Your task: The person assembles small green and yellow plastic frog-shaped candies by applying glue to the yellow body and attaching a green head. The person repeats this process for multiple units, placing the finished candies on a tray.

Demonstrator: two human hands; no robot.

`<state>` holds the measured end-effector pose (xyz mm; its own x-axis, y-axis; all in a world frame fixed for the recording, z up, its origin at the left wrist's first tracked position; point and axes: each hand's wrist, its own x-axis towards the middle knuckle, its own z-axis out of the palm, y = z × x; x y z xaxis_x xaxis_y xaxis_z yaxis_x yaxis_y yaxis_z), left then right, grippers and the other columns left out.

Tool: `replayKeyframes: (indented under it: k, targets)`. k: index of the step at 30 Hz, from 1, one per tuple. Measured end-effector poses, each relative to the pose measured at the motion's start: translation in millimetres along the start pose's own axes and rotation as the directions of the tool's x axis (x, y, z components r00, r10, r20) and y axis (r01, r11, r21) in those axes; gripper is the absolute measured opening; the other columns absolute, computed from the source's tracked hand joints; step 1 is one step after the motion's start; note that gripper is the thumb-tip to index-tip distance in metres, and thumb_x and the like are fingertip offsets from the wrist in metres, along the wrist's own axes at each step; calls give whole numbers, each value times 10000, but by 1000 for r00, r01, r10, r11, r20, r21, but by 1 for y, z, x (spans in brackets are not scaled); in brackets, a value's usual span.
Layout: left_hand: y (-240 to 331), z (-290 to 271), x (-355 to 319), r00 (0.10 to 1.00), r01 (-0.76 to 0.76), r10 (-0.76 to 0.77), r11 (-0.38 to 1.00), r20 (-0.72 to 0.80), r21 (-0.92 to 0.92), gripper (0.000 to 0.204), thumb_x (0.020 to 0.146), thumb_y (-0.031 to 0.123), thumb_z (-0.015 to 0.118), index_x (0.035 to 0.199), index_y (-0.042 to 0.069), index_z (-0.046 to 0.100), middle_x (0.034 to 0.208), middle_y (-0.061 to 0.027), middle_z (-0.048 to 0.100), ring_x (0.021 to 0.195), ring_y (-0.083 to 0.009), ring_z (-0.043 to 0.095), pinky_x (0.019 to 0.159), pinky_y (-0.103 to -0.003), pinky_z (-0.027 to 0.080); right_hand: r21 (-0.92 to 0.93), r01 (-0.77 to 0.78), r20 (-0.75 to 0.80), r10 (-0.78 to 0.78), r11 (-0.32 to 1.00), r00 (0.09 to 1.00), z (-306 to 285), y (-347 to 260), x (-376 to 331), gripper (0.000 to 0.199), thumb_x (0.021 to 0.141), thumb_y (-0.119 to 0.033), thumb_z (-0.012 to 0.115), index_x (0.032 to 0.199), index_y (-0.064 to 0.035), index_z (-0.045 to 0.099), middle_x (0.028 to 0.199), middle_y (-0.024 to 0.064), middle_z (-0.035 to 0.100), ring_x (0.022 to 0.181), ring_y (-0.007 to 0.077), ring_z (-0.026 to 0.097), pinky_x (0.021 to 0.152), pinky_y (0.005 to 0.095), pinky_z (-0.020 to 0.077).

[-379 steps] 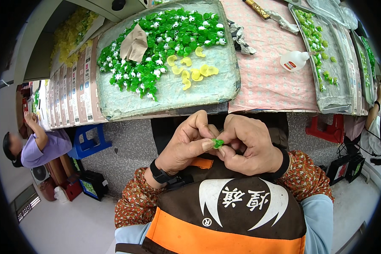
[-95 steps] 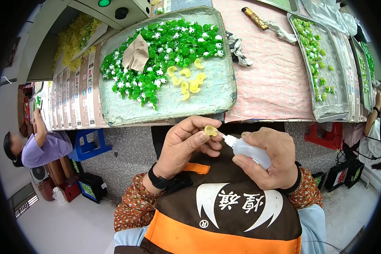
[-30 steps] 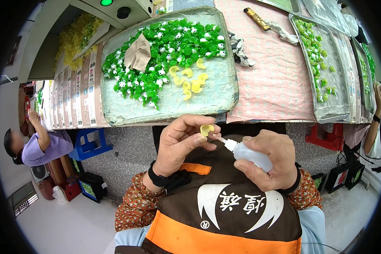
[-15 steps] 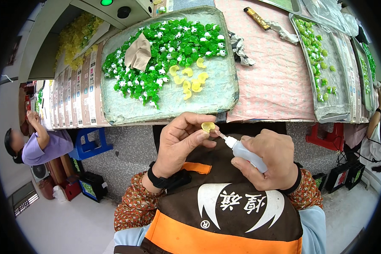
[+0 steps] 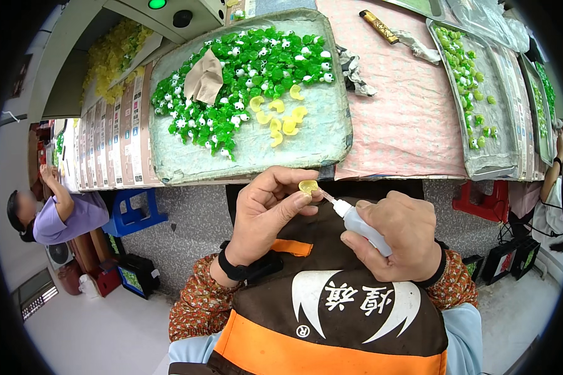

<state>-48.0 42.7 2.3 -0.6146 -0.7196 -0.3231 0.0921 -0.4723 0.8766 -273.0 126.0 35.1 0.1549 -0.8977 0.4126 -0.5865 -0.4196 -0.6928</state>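
Observation:
Between thumb and fingers, my left hand (image 5: 270,209) pinches a small translucent yellow curved piece (image 5: 308,187) in front of the table edge. My right hand (image 5: 401,236) is wrapped round a small white squeeze bottle (image 5: 364,226), tilted so that its thin nozzle (image 5: 325,195) points up and left at the yellow piece. The nozzle tip is at or very close to the piece's edge; contact is hard to tell. Beyond my hands lies a cloth-lined tray (image 5: 313,147) with several like yellow pieces (image 5: 289,126) and a heap of green pieces with white balls (image 5: 275,59).
A tan scrap (image 5: 204,78) lies on the green heap. Pink patterned cloth (image 5: 406,119) covers the table right of the tray, with a dark-and-gold tube (image 5: 379,27) on it. Another tray (image 5: 491,165) stands further right. A blue stool (image 5: 134,209) and a person in purple (image 5: 69,212) are at left.
The bottle and my right hand have shifted very slightly to the left, bringing the nozzle closer to the yellow piece. My left hand is nearly still.

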Motion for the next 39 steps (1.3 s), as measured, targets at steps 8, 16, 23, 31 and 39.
replayKeyframes:
  k: [8,16,23,31,39]
  targets:
    - [3,-2,-1,993,118,-120,983,-6,-144,339,1003,136,621,1301,-20,578,1117,-115,696,1035,-186,691,836,-322,613,154,-188,-227,220,970,949,-13,5,-3,516,799,-86,830,1222,20,554,946,124,667,762,180,646,684,290,525]
    - [-1,-3,0,997,71,-68,988,23,-134,367,1006,128,609,1340,-13,556,1158,-127,685,1067,-197,682,847,-332,615,554,-329,-332,566,765,755,-32,53,21,412,897,17,689,1269,9,512,1140,109,664,1008,140,635,925,278,494]
    - [0,-4,0,990,135,-121,962,71,-237,374,1016,145,595,1353,-8,548,1168,-133,680,1059,-202,686,834,-329,617,410,-460,-308,594,788,743,-40,90,25,328,903,39,631,1202,-11,507,1191,133,662,1038,147,624,936,286,493]
    - [-12,-10,-1,959,277,-190,787,211,-551,414,1042,190,550,1384,-38,501,1130,-128,672,1008,-208,696,789,-303,631,312,-518,-362,604,796,710,-32,107,23,352,902,34,627,1225,-16,495,1210,141,658,1063,157,620,947,293,485]
    - [-10,-13,-1,964,259,-165,769,209,-584,411,1049,207,536,1374,-41,503,1110,-117,659,980,-192,695,784,-296,632,23,-359,-618,295,933,729,-37,85,14,488,909,24,628,1361,13,446,1282,153,591,1157,209,593,991,329,460]
